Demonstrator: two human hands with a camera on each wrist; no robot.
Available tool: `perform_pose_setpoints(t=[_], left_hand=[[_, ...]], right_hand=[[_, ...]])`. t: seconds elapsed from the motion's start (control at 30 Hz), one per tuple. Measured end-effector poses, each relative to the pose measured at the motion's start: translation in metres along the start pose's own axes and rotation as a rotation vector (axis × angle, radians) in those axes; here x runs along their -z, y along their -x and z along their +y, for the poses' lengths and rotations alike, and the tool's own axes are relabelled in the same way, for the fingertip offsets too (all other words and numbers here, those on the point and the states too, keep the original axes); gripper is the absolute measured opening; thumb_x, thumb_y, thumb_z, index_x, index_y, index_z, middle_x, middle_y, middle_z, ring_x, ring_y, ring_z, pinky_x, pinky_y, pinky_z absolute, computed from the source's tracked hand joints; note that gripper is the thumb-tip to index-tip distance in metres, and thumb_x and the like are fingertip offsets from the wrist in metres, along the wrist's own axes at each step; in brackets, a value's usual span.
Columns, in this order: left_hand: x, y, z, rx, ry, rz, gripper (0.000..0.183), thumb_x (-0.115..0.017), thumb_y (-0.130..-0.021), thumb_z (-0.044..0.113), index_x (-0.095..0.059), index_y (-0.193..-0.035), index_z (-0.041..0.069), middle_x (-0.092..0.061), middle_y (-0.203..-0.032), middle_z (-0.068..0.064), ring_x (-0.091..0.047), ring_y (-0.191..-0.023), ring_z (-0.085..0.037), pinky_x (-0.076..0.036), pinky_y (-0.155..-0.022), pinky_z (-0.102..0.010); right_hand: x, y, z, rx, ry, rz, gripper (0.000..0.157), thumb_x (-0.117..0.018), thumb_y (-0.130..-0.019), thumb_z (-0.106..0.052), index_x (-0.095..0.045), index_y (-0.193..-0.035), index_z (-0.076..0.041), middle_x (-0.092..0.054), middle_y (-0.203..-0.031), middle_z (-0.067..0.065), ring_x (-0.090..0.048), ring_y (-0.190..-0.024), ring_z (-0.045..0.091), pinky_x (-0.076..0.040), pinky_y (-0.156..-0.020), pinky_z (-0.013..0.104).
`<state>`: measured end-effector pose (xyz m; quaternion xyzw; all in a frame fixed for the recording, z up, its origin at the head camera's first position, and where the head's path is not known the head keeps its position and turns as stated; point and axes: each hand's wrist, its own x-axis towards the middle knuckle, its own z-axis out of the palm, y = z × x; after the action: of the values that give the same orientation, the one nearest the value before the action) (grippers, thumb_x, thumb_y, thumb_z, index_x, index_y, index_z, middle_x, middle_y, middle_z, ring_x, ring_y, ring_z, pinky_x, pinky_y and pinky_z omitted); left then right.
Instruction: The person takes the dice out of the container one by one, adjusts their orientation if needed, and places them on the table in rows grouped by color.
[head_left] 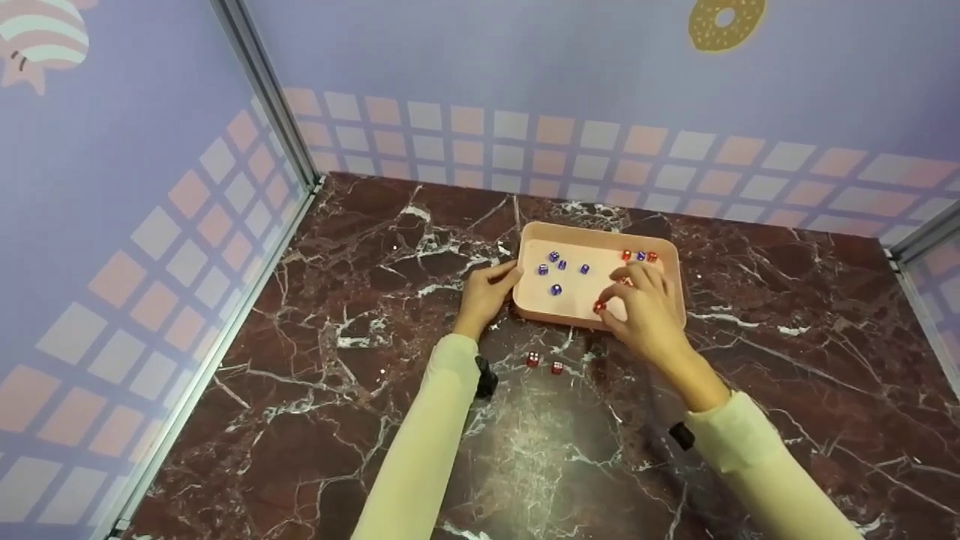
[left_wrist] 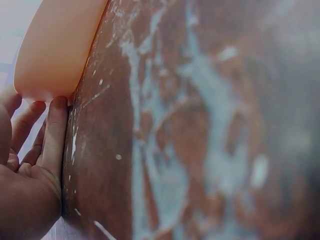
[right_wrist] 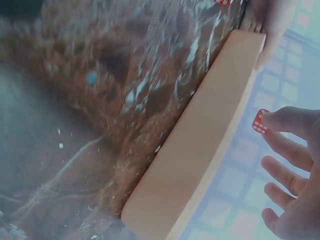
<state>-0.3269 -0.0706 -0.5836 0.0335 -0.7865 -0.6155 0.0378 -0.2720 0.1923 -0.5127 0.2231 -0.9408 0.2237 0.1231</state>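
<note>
The left hand touches the left end of the orange tray with its fingers stretched out and a bit apart. The right hand pinches a little red die above the tray, near its front side. Five blue dice sit inside the tray, toward its left. Two red dice lie on the dark table in front of the tray.

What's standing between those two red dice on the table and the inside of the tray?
The tray's near wall does: both red dice lie outside it on the table, so they'd likely need lifting over it. Nothing else visible stands between.
</note>
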Motion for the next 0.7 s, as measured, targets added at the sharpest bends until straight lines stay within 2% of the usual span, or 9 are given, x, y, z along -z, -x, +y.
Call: perform_pose_setpoints(t=[0.13,0.33,0.53,0.7], left_hand=[[0.000,0.000,0.000,0.019,0.051,-0.015,0.032,-0.075,-0.102,0.022,-0.077,-0.130,0.007,-0.076,-0.126,-0.015,-0.075,-0.097,-0.015,-0.063,-0.085,-0.024],[0.001,0.000,0.000,0.091,0.181,-0.033,0.033,-0.073,-0.102,0.017,-0.074,-0.131,0.002,-0.076,-0.124,-0.019,-0.079,-0.097,-0.026,-0.065,-0.081,-0.027],[0.002,-0.001,0.000,0.143,0.209,-0.035,0.032,-0.076,-0.100,0.020,-0.077,-0.129,0.005,-0.078,-0.118,-0.017,-0.079,-0.088,-0.020,-0.065,-0.074,-0.025],[0.003,-0.002,0.003,0.150,0.252,-0.047,0.032,-0.075,-0.101,0.017,-0.076,-0.130,0.003,-0.077,-0.121,-0.018,-0.079,-0.097,-0.024,-0.066,-0.081,-0.029]], right_hand=[[-0.001,0.012,-0.007,0.052,-0.016,0.001,0.011,-0.083,-0.081,-0.008,-0.078,-0.090,-0.006,-0.062,-0.126,0.021,-0.044,-0.138,0.046,-0.030,-0.116,0.065],[-0.006,0.027,-0.013,0.144,-0.007,0.004,0.016,-0.087,-0.078,-0.006,-0.077,-0.090,-0.004,-0.063,-0.125,0.022,-0.045,-0.137,0.050,-0.031,-0.115,0.064],[-0.013,0.039,-0.018,0.154,-0.005,-0.051,0.017,-0.088,-0.077,-0.008,-0.078,-0.090,-0.008,-0.063,-0.130,0.019,-0.044,-0.140,0.047,-0.026,-0.117,0.068],[-0.021,0.045,-0.021,0.163,-0.008,-0.088,0.019,-0.091,-0.076,-0.010,-0.079,-0.090,-0.010,-0.062,-0.137,0.019,-0.042,-0.145,0.046,-0.024,-0.119,0.070]])
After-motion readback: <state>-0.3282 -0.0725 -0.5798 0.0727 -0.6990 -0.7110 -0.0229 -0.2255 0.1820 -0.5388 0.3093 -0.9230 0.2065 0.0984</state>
